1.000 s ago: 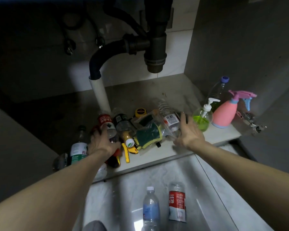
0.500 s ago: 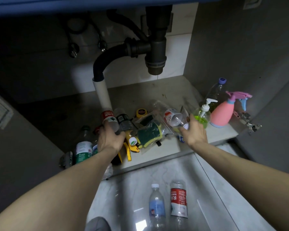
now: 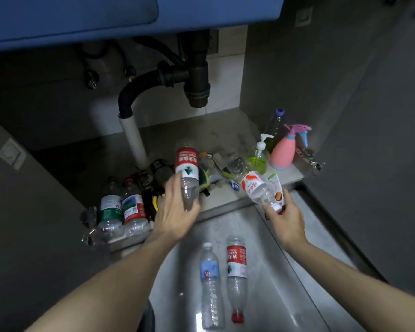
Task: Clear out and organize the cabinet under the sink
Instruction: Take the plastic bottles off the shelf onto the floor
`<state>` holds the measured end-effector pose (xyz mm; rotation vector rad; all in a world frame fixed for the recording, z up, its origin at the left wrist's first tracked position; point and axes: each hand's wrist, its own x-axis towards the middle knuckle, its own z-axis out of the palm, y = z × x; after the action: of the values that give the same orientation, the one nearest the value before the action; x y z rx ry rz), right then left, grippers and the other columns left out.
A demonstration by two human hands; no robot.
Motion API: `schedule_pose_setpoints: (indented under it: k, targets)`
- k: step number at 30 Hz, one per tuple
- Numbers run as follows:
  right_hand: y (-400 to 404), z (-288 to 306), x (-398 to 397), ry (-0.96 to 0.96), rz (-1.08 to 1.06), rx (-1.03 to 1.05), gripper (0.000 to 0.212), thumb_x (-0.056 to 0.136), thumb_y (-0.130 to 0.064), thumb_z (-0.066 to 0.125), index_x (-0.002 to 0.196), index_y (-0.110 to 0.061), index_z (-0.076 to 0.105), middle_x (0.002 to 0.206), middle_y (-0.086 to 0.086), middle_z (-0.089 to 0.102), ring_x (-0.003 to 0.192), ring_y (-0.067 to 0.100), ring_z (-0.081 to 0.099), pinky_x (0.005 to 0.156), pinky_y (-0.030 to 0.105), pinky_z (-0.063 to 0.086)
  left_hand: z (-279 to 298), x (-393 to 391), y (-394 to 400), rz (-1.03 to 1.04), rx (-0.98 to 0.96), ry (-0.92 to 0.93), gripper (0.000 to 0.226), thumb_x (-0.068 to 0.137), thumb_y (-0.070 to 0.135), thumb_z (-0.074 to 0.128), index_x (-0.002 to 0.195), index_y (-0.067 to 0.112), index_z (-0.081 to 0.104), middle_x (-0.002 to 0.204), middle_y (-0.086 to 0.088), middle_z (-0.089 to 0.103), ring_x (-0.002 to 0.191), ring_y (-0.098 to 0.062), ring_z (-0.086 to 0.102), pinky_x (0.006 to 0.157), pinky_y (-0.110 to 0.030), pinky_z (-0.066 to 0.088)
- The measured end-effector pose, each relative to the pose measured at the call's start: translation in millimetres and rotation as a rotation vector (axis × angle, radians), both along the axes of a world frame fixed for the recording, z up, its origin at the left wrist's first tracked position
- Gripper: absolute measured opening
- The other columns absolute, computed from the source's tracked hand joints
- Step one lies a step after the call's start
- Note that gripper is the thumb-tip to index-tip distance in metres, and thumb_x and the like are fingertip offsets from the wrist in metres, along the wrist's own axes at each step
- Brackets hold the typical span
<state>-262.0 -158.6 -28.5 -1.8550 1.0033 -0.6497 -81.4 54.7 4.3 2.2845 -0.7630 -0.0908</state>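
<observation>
Cabinet floor (image 3: 225,130): pink plastic spray bottle (image 3: 282,152), green soap dispenser (image 3: 258,159), two lying clear bottles (image 3: 120,212). Left hand (image 3: 175,216) grips red-labelled clear plastic bottle (image 3: 187,173), long axis upright, neck down. Right hand (image 3: 285,219) grips white-capped clear bottle (image 3: 259,190), tilted, cap toward person.

Motion blur smears the left hand (image 3: 175,212), its fingers hidden behind the red-label bottle (image 3: 187,174). The right hand (image 3: 285,219) covers the neck of its bottle (image 3: 256,188). Dark clutter (image 3: 158,176) by the white pipe (image 3: 133,140) stays unreadable. Both forearms run off the bottom edge.
</observation>
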Motion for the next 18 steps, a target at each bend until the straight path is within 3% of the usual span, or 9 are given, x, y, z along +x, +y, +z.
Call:
schedule_pose_setpoints:
  k: [3, 7, 12, 18]
  targets:
    - [11, -10, -32, 0.044, -0.017, 0.005, 0.054, 0.088, -0.032, 0.073, 0.137, -0.035, 0.05, 0.116, -0.009, 0.07, 0.104, 0.015, 0.065, 0.086, 0.034, 0.053, -15, -38, 7, -0.108, 0.026, 0.037, 0.088, 0.083, 0.047, 0.056, 0.155, 0.035, 0.006, 0.161, 0.006, 0.018, 0.135, -0.024, 0.044, 0.103, -0.042, 0.046]
    - [19, -31, -66, 0.19, -0.064, 0.041, 0.056, 0.089, -0.033, 0.073, 0.139, -0.024, 0.049, 0.123, 0.004, 0.067, 0.11, 0.028, 0.063, 0.094, 0.043, 0.052, -47, -80, 29, -0.129, 0.115, 0.185, 0.091, 0.088, 0.048, 0.061, 0.155, 0.038, 0.001, 0.163, 0.009, 0.015, 0.133, -0.022, 0.049, 0.1, -0.044, 0.051]
    - [25, -65, -86, 0.356, -0.113, 0.119, 0.057, 0.088, -0.026, 0.072, 0.138, -0.015, 0.049, 0.128, 0.012, 0.063, 0.115, 0.035, 0.06, 0.095, 0.041, 0.049, -87, -121, 68, 0.005, 0.189, 0.339, 0.088, 0.09, 0.052, 0.06, 0.156, 0.03, 0.006, 0.161, 0.005, 0.017, 0.13, -0.024, 0.051, 0.098, -0.043, 0.051]
    - [34, -101, -90, 0.489, -0.099, 0.226, 0.074, 0.084, -0.03, 0.076, 0.145, -0.013, 0.039, 0.137, 0.016, 0.054, 0.122, 0.038, 0.056, 0.1, 0.046, 0.047, -125, -144, 98, 0.216, 0.323, 0.456, 0.087, 0.09, 0.035, 0.063, 0.156, 0.021, 0.009, 0.158, -0.008, 0.022, 0.121, -0.034, 0.055, 0.092, -0.039, 0.047]
